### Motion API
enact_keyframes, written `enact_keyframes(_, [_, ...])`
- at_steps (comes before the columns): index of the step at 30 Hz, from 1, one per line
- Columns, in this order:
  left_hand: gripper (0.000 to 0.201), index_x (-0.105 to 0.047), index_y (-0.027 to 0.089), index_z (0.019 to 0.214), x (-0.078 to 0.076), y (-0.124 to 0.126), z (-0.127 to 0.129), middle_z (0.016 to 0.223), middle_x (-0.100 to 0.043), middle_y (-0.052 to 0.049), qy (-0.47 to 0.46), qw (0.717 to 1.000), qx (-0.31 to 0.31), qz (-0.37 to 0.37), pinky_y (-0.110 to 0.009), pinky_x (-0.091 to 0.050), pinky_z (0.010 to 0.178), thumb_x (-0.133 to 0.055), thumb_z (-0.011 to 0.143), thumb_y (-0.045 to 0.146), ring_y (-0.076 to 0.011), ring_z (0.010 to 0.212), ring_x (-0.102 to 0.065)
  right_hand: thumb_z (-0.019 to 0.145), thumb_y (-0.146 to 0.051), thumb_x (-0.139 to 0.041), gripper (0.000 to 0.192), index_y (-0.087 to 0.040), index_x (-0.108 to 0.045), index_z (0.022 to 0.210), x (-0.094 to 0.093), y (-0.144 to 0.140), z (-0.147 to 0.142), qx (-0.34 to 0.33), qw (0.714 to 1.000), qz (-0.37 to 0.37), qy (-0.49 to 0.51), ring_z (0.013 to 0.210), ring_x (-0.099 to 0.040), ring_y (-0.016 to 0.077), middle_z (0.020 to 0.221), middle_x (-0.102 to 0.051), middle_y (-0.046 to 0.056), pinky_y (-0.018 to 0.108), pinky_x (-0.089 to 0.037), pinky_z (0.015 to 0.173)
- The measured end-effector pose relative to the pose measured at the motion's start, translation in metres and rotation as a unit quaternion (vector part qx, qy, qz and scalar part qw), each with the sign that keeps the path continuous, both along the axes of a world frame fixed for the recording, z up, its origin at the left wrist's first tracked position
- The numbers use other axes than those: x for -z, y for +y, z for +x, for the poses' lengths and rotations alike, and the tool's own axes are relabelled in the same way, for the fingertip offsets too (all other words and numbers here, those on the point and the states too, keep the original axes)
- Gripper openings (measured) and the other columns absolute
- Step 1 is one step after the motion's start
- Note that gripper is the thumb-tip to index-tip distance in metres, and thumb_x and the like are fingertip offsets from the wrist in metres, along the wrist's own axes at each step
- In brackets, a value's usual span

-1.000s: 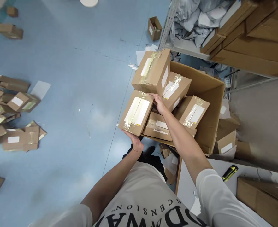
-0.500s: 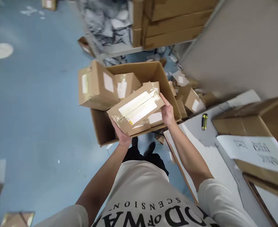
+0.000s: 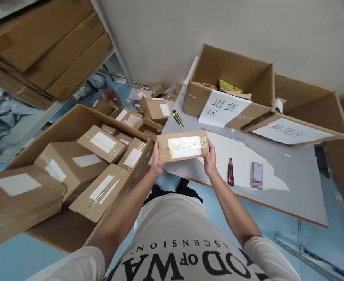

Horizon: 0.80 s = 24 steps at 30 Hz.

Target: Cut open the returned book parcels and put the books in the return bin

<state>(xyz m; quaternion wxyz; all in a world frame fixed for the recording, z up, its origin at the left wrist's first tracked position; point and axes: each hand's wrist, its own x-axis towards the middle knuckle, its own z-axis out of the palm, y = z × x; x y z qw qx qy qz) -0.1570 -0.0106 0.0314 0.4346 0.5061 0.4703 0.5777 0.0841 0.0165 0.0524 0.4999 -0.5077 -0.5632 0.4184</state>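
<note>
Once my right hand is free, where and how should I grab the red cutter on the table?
Probably pinch the red cutter by its near, red end, bringing your right hand in from above: it lies flat on the table, long and narrow, dark tip pointing away from you. I can't tell whether a blade is out.

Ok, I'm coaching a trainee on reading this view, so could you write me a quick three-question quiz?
1. True or false: the left hand and right hand both hold the parcel.
2. Which lies nearer the right hand? A) yellow knife B) red knife
3. Fill in: handwritten sheets show on ___ open boxes.

Key: 1 true; 2 B; 3 two.
</note>
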Motion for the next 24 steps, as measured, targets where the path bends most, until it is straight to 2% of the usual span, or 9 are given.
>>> enact_keyframes(4, [0.102,-0.015,0.018,0.147,0.017,0.027,0.056,0.150,-0.026,-0.014,-0.005,0.996,0.085,0.001,-0.040,-0.026,0.112,-0.030,0.070,0.084,-0.0295,0.137,-0.028,0.080,-0.073,-0.033,0.083,-0.021,-0.020,0.144,0.027,-0.024,0.057,0.034,0.998,-0.056,0.016,0.138,-0.026,0.0275,0.149,-0.027,0.012,0.046,-0.027,0.111])
enact_keyframes(9, [0.103,-0.021,0.013,0.146,0.037,0.050,0.089,0.148,-0.029,-0.017,0.048,0.988,0.138,-0.051,-0.042,-0.023,0.113,-0.035,0.071,0.082,-0.0318,0.135,-0.030,0.080,-0.072,-0.036,0.089,-0.018,-0.010,0.145,0.054,-0.047,0.089,0.041,0.994,-0.096,0.023,0.140,-0.020,0.0259,0.152,-0.018,0.014,0.042,-0.022,0.114])
enact_keyframes(14, [0.101,-0.017,0.012,0.147,0.053,0.059,0.098,0.150,-0.026,-0.017,0.095,0.973,0.187,-0.098,-0.043,-0.019,0.114,-0.034,0.074,0.079,-0.0315,0.138,-0.025,0.079,-0.072,-0.036,0.093,-0.016,-0.003,0.146,0.072,-0.058,0.097,0.044,0.991,-0.123,0.029,0.141,-0.020,0.0257,0.153,-0.014,0.015,0.042,-0.025,0.113])
enact_keyframes(18, [0.099,-0.015,0.012,0.147,0.063,0.063,0.097,0.152,-0.022,-0.015,0.104,0.966,0.209,-0.107,-0.040,-0.015,0.115,-0.034,0.076,0.077,-0.0290,0.140,-0.021,0.078,-0.071,-0.042,0.097,-0.016,-0.001,0.146,0.079,-0.062,0.097,0.043,0.990,-0.126,0.045,0.140,-0.020,0.0272,0.153,-0.013,0.017,0.043,-0.026,0.112])
enact_keyframes(21, [0.100,-0.013,0.012,0.148,0.069,0.064,0.095,0.152,-0.022,-0.015,0.123,0.964,0.208,-0.114,-0.039,-0.015,0.115,-0.036,0.075,0.078,-0.0280,0.140,-0.020,0.078,-0.070,-0.044,0.097,-0.016,0.000,0.146,0.079,-0.064,0.097,0.039,0.990,-0.128,0.034,0.141,-0.019,0.0268,0.153,-0.013,0.017,0.042,-0.025,0.113])
enact_keyframes(24, [0.093,-0.012,0.014,0.148,0.071,0.065,0.095,0.151,-0.027,-0.013,0.156,0.957,0.201,-0.139,-0.039,-0.018,0.114,-0.034,0.080,0.073,-0.0272,0.139,-0.024,0.078,-0.068,-0.047,0.098,-0.015,-0.001,0.146,0.080,-0.066,0.097,0.041,0.991,-0.125,0.024,0.141,-0.019,0.0269,0.153,-0.013,0.017,0.043,-0.025,0.113])
